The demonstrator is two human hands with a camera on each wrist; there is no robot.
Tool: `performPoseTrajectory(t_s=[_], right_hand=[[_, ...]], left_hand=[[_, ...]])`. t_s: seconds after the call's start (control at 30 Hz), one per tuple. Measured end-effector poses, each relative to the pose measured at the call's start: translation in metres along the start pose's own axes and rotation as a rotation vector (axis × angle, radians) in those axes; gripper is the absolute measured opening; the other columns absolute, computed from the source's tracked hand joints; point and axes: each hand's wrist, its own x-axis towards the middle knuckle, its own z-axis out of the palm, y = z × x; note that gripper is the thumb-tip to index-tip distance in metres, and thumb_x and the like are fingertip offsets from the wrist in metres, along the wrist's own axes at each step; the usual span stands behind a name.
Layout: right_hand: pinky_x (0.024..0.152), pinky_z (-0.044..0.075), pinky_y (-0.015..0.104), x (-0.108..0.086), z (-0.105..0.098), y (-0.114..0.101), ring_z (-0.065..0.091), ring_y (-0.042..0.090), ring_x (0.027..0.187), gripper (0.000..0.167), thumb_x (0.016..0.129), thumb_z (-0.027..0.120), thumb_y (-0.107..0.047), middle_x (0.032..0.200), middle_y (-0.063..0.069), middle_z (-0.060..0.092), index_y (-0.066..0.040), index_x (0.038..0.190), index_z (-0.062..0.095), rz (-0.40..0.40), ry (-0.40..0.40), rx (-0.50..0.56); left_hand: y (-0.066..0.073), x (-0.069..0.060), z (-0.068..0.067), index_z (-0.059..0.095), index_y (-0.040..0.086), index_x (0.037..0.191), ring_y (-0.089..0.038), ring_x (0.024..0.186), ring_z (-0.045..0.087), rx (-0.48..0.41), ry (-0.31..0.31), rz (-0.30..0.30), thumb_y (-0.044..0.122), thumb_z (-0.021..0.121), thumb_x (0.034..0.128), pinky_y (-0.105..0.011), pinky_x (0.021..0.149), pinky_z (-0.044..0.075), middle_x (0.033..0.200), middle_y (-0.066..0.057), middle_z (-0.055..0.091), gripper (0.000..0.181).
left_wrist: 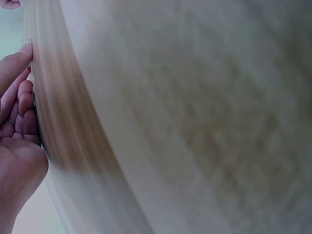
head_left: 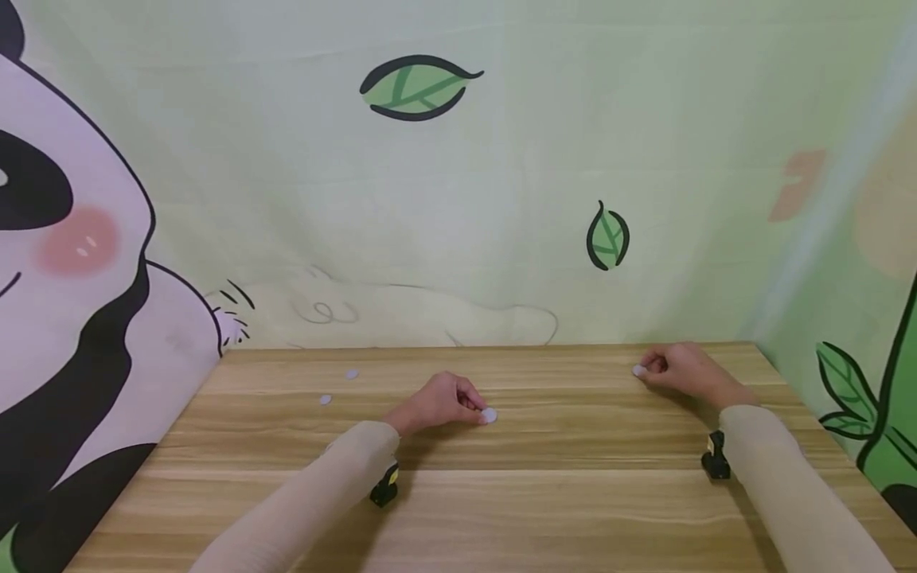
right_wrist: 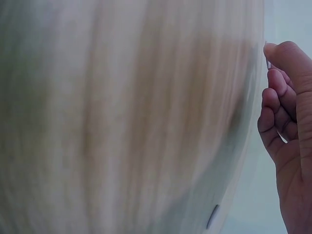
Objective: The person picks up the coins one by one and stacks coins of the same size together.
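Over the middle of the wooden table, my left hand (head_left: pixel 438 400) pinches a small pale round disc (head_left: pixel 489 415) between thumb and fingers. Farther right, close to the back edge, my right hand (head_left: pixel 686 371) pinches another pale disc (head_left: pixel 638 371) at its fingertips. The left wrist view shows the left hand (left_wrist: pixel 19 112) side-on, with its disc barely visible at the thumb tip. In the right wrist view the right hand (right_wrist: pixel 290 107) has its other fingers curled, and a thin disc edge (right_wrist: pixel 268 63) shows under the thumb.
Two pale discs, one farther back (head_left: pixel 352 374) and one nearer (head_left: pixel 325 399), lie on the wooden table (head_left: pixel 544 509) left of the left hand. One more thin disc (right_wrist: pixel 212 216) lies low in the right wrist view. A printed cloth (head_left: pixel 501 199) hangs behind the table.
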Motion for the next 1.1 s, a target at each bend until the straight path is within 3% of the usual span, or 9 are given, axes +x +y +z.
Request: performPoseTrajectory(t_s=[1.1], right_hand=[[0.064,0.043,0.028,0.007,-0.001,-0.022,0.050,0.011,0.068,0.021,0.093,0.076,-0.025,0.073,-0.006,0.057,-0.004,0.092,0.070,-0.025,-0.006,0.042]], left_hand=[[0.001,-0.002,-0.001,0.079,0.008,0.090,-0.005,0.075,0.056,-0.003,-0.006,-0.020,0.014,0.087,0.0821,-0.020,0.068,0.047,0.084,0.005,0.070,0.012]])
